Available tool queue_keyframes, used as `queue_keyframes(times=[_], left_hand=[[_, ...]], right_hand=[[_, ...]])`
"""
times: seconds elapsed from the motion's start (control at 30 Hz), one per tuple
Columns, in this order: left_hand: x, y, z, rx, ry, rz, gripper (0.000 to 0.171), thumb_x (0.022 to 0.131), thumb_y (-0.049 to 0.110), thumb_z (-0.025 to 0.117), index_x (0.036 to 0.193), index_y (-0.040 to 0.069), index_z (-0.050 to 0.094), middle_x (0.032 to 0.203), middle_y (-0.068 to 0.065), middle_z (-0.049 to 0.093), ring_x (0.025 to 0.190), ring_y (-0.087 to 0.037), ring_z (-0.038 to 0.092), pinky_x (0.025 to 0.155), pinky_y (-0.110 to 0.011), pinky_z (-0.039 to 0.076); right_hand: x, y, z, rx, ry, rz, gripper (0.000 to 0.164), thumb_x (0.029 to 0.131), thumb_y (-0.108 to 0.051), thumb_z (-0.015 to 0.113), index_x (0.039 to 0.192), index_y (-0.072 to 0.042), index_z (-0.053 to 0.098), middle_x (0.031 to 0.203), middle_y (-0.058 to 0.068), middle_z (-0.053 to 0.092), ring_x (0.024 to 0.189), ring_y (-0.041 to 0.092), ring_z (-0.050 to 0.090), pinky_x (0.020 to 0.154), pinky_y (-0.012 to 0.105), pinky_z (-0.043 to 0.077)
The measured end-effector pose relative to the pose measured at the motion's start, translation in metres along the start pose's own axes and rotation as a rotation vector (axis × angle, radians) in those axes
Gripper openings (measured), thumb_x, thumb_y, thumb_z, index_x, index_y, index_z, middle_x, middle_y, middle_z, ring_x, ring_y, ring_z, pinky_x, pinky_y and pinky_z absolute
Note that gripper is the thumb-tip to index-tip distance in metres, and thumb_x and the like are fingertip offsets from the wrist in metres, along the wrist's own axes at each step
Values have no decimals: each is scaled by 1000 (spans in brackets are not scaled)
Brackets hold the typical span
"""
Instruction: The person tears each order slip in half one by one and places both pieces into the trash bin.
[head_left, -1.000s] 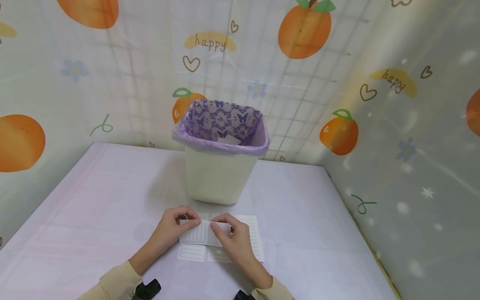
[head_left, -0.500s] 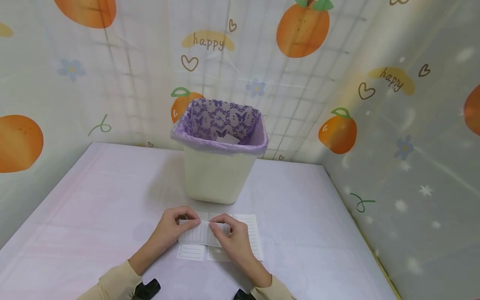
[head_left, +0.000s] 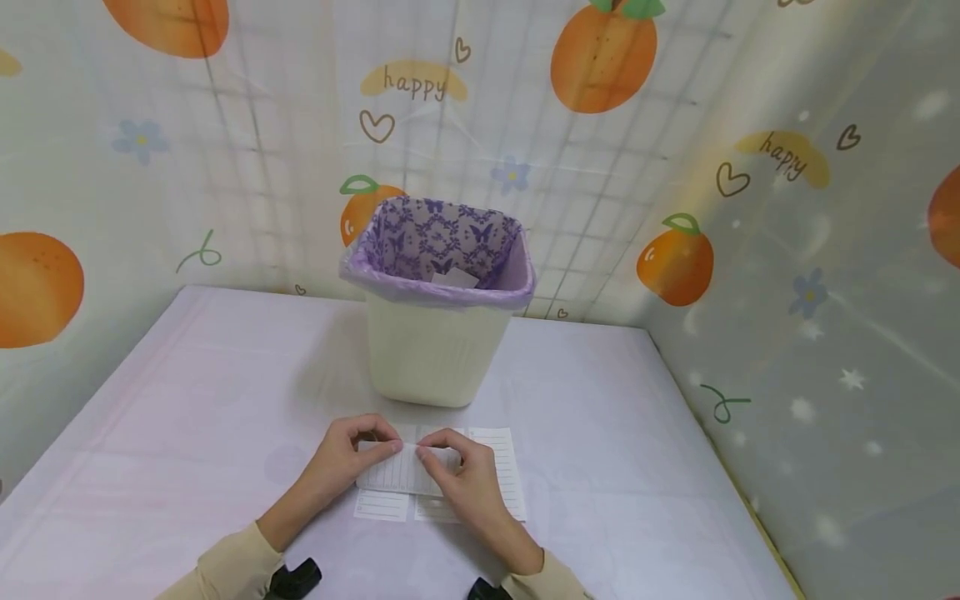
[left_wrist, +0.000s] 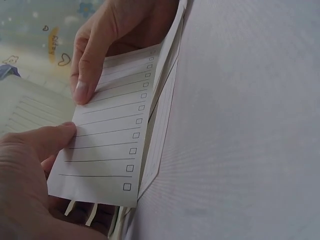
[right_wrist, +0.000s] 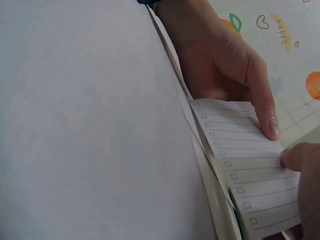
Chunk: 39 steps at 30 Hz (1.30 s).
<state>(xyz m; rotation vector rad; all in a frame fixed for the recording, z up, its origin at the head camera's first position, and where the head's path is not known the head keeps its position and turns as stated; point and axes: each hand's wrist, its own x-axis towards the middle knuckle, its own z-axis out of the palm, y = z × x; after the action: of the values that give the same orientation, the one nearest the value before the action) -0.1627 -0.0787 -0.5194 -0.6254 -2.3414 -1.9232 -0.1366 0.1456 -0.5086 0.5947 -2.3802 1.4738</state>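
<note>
My left hand (head_left: 348, 454) and right hand (head_left: 472, 475) pinch the far long edge of a white checklist sheet (head_left: 386, 469) between thumbs and fingers, their fingertips close together near its middle. Ruled lines and a row of small checkboxes are printed on the sheet, plain to see in the left wrist view (left_wrist: 110, 125). Other lined paper slips lie on the table beneath it: a small slip (head_left: 382, 505) at the near left, another slip (head_left: 437, 510) partly covered by the right hand, and a longer lined sheet (head_left: 507, 467) at the right.
Beyond the hands stands a cream bin (head_left: 431, 358) with a purple butterfly-patterned liner (head_left: 442, 292) folded over its rim. A white piece of paper (head_left: 455, 278) shows inside. The table has a pale cloth (head_left: 615, 467), and a fruit-printed curtain (head_left: 285, 167) hangs behind it.
</note>
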Motion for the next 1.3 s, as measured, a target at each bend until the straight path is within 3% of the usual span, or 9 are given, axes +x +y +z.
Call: queue_keyframes(times=[0.23, 0.43, 0.53, 0.7, 0.9, 1.3], left_hand=[[2, 4, 3, 19, 12, 19, 5, 94, 17, 80, 92, 21, 78, 90, 4, 77, 92, -11, 70, 91, -34, 53], [7, 13, 4, -7, 13, 68, 6, 94, 11, 79, 94, 16, 78, 90, 1, 78, 92, -12, 71, 91, -30, 54], [10, 19, 5, -4, 6, 55, 2, 94, 14, 80, 95, 14, 78, 92, 1, 78, 94, -11, 71, 92, -31, 54], [19, 32, 1, 39, 19, 27, 7, 95, 24, 80, 95, 17, 78, 94, 7, 77, 97, -12, 70, 94, -39, 53], [30, 48, -6, 79, 21, 48, 9, 97, 32, 78, 96, 23, 78, 95, 12, 76, 99, -12, 69, 97, -52, 52], [45, 85, -10, 95, 3, 105, 4, 96, 27, 79, 95, 22, 78, 95, 11, 77, 102, -13, 71, 99, -46, 54]], right_hand=[[4, -5, -5, -18, -8, -3, 5, 96, -18, 79, 99, -22, 78, 97, -9, 79, 101, 10, 74, 97, 34, 56], [12, -11, -12, -63, 20, -41, 5, 95, -15, 80, 97, -19, 78, 95, -9, 79, 99, 10, 75, 95, 38, 58], [14, -14, -16, -85, 23, -37, 5, 95, -15, 79, 98, -19, 78, 96, -8, 80, 100, 10, 75, 96, 40, 58], [25, -24, -23, -111, 18, -49, 5, 98, -21, 77, 100, -16, 78, 98, -10, 80, 104, 11, 74, 98, 44, 57], [37, -38, -31, -121, 40, -92, 5, 97, -19, 78, 99, -15, 78, 96, -8, 80, 101, 12, 75, 95, 43, 58], [52, -65, -54, -115, 56, -179, 5, 95, -15, 80, 99, -17, 79, 95, -7, 80, 96, 12, 75, 93, 42, 59]])
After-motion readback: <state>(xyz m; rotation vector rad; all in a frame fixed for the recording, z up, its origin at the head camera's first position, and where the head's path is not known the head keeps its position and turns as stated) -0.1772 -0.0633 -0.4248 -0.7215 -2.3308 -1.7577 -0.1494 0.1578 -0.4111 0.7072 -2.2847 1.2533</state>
